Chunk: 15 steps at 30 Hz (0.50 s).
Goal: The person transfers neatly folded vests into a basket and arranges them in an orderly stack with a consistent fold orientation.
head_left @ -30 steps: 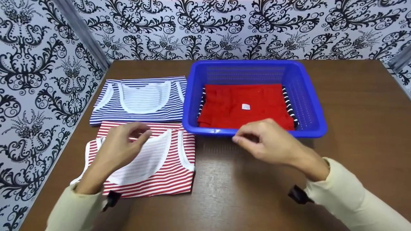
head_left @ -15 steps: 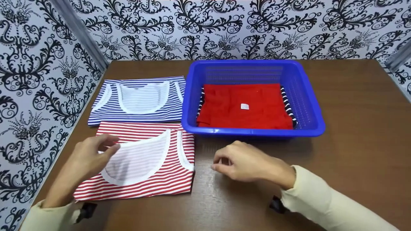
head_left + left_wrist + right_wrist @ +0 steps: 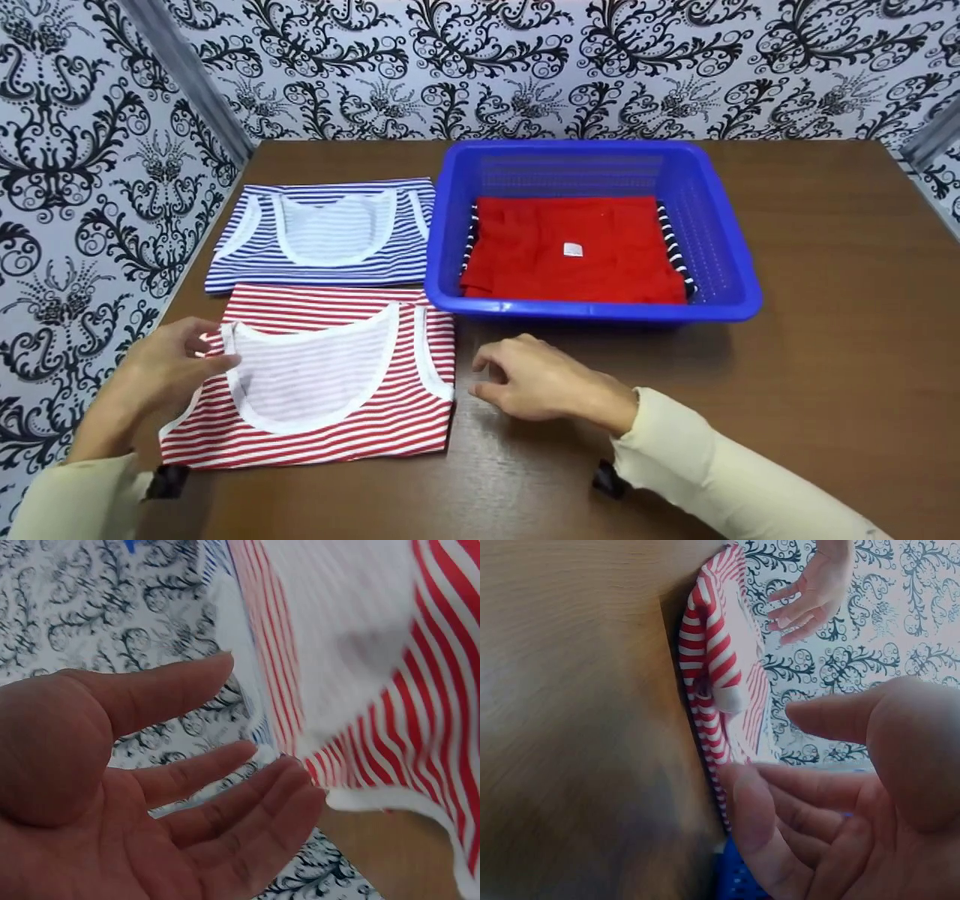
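Observation:
A folded red-and-white striped tank top (image 3: 337, 420) with white trim lies at the front left of the table. My left hand (image 3: 161, 367) hovers at its left side, thumb and fingers apart around nothing; the left wrist view shows the palm (image 3: 150, 795) with fingertips near the striped cloth. Just off the top's right edge is my right hand (image 3: 536, 379), loosely bent and holding nothing, with thumb and fingers apart in the right wrist view. Behind lies a folded blue-and-white striped tank top (image 3: 337, 262), its right edge against the basket.
A blue plastic basket (image 3: 592, 309) stands at the back middle. Inside it lies folded red cloth (image 3: 525, 262) with a white label, over black-and-white striped cloth (image 3: 671, 244). Patterned walls (image 3: 525, 67) bound the brown table (image 3: 840, 315) at the back and left.
Both hands have moved left and toward me. The right hand has left the basket's front rim for the red striped top's right side; the left hand has shifted to that top's left edge.

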Each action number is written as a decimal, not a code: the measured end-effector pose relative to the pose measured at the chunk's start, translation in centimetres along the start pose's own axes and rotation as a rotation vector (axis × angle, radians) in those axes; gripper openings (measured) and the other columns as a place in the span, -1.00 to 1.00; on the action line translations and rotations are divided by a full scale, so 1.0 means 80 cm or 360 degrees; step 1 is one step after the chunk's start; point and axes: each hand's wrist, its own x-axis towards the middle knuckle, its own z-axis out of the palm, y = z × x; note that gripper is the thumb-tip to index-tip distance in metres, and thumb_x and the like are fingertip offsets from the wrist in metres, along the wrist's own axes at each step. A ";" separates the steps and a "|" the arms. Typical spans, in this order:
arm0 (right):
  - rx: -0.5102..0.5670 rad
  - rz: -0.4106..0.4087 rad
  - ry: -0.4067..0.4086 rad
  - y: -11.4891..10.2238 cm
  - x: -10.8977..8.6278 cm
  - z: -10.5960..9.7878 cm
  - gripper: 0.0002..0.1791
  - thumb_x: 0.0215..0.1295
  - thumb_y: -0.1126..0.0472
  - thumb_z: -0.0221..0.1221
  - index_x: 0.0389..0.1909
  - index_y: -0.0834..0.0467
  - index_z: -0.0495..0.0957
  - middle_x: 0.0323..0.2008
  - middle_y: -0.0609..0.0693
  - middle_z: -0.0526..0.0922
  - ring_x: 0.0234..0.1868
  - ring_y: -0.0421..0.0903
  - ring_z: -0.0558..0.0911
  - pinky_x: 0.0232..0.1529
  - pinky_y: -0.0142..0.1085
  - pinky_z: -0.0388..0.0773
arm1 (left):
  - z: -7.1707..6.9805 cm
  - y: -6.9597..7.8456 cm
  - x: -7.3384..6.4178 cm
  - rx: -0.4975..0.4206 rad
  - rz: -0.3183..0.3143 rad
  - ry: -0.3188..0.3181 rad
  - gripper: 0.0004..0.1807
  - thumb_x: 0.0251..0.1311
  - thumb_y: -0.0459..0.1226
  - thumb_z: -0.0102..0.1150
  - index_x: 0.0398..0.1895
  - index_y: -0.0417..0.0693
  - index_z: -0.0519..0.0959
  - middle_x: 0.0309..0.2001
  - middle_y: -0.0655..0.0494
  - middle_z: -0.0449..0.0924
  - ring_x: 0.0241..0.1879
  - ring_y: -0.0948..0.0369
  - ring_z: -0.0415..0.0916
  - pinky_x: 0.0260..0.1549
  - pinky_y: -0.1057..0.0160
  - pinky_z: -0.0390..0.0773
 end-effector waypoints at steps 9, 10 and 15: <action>0.0073 0.0098 0.0065 0.003 0.019 0.015 -0.68 0.31 0.11 0.24 -0.05 0.24 0.63 -0.48 -0.10 0.55 -0.39 -0.14 0.53 -0.30 -0.22 0.54 | -0.009 -0.032 0.017 0.0035 -0.0150 -0.0184 0.05 0.30 0.20 0.08 0.38 -0.59 0.01 0.26 -0.61 0.20 0.17 -0.46 0.26 0.05 -0.34 0.40; 0.0073 0.0097 0.0066 0.003 0.020 0.016 -0.69 0.31 0.11 0.24 -0.06 0.24 0.63 -0.48 -0.10 0.55 -0.39 -0.14 0.53 -0.30 -0.23 0.53 | -0.009 -0.033 0.019 0.0028 -0.0164 -0.0180 0.04 0.32 0.19 0.06 0.38 -0.59 0.01 0.28 -0.61 0.17 0.20 -0.46 0.23 0.10 -0.35 0.36; 0.0079 0.0142 0.0051 0.003 0.025 0.019 -0.71 0.30 0.11 0.24 -0.07 0.22 0.63 -0.46 -0.09 0.57 -0.38 -0.14 0.54 -0.30 -0.22 0.55 | -0.008 -0.041 0.029 -0.0054 -0.0179 -0.0159 -0.03 0.38 0.11 0.03 0.43 -0.54 -0.05 0.36 -0.59 0.07 0.29 -0.46 0.12 0.22 -0.35 0.26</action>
